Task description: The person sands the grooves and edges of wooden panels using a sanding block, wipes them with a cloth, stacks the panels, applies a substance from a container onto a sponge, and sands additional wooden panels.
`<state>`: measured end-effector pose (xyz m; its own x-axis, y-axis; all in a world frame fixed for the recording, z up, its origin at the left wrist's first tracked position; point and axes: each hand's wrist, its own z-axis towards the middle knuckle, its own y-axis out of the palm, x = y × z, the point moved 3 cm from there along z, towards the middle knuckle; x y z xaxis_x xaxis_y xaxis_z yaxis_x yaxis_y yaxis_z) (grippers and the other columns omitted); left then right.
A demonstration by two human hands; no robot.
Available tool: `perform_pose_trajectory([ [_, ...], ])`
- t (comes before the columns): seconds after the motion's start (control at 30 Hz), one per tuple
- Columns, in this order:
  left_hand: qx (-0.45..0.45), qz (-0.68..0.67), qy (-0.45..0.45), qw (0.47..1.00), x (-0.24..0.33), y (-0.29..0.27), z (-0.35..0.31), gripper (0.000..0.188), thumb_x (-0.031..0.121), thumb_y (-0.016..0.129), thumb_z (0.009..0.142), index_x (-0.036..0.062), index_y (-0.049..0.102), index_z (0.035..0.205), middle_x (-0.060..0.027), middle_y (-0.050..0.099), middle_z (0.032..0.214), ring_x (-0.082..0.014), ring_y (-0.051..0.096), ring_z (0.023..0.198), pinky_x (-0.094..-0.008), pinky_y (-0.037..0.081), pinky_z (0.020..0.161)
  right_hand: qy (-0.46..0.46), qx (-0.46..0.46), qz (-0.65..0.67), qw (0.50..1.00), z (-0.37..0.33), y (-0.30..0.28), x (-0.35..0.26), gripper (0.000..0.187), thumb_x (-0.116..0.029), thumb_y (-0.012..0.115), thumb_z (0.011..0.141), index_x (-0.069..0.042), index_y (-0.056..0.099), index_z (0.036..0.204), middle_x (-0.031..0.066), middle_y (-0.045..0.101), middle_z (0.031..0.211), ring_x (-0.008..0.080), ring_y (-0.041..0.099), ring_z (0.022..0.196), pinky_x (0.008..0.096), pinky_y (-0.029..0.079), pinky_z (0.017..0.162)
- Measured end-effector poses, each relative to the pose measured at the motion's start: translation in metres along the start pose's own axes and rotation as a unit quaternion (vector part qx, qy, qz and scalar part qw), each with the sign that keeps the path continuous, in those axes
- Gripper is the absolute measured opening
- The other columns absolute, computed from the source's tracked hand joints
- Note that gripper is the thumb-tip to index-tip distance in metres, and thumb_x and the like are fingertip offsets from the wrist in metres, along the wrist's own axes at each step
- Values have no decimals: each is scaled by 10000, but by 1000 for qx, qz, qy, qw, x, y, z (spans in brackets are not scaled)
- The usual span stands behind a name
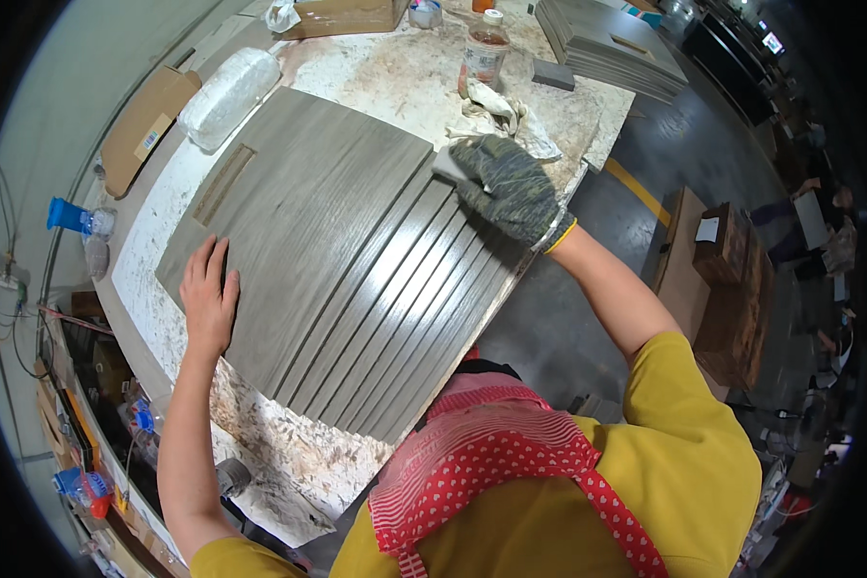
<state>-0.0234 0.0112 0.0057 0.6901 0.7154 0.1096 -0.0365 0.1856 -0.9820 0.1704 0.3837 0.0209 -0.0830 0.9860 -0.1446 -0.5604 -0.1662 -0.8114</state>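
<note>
A fanned stack of grey wood-grain panels (299,193) lies on the worktable, the top one with a rectangular slot near its far left edge. My bare left hand (209,294) rests on the top panel's left edge, fingers stretched out. At the panel's far right corner, my right hand (511,188), in a dark knitted glove with a yellow cuff, is closed on a small pale grey block (449,166). The block touches the panel edge; the glove partly hides it. A crumpled white rag (501,116) lies just beyond the glove.
Beyond the rag stand a plastic bottle (485,50) and a dark grey block (553,75). Another panel stack (607,43) sits at the far right. A foam-wrapped bundle (229,98) and cardboard (144,130) lie at the left. Wooden boxes (732,279) stand on the right floor.
</note>
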Motion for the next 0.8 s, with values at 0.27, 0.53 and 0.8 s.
perform_pose_trajectory([
  [0.27, 9, -1, 1, 1000, 0, 1, 1, 479, 286, 474, 921, 131, 436, 1372, -87, 382, 1440, -310, 333, 1331, -447, 255, 1077, 103, 8, 45, 994, -9, 15, 10, 407, -273, 601, 832, -52, 584, 1174, 189, 571, 1061, 353, 549, 995, 437, 444, 869],
  [0.53, 11, -4, 2, 1000, -1, 0, -1, 475, 285, 475, 921, 122, 443, 1365, -92, 385, 1437, -311, 340, 1325, -450, 259, 1074, 171, -53, 144, 973, -11, 2, -12, 437, -325, 568, 885, -22, 567, 1199, 206, 589, 1097, 354, 539, 1080, 426, 414, 952],
  [0.8, 14, -9, 2, 1000, -2, 2, -3, 471, 289, 472, 923, 120, 447, 1362, -94, 390, 1431, -310, 343, 1323, -449, 262, 1072, 175, -42, 141, 974, -15, 1, -23, 406, -349, 567, 904, -45, 592, 1172, 208, 594, 1085, 356, 555, 1031, 433, 442, 892],
])
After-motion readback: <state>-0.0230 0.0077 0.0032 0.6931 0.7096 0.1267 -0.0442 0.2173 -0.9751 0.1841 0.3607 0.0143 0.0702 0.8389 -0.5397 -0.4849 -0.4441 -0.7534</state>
